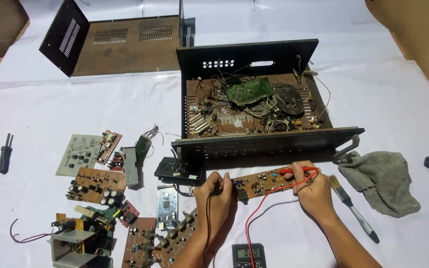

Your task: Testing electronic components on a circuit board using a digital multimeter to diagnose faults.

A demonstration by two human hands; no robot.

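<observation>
Hands (214, 196) (314, 191) bent over circuit board (264, 182), fingers pinching probes (red right).

One open metal chassis (254, 99); one detached cover panel (120, 42); one green circuit board (249, 91) inside the chassis; one long brown circuit board (261, 182); roughly eight loose boards and modules at the left, exact number unclear where they overlap; two probes, one red (299, 170), one black (213, 191); one multimeter (249, 255); one paintbrush (352, 208); one grey rag (381, 181); one black screwdriver (4, 154).
</observation>
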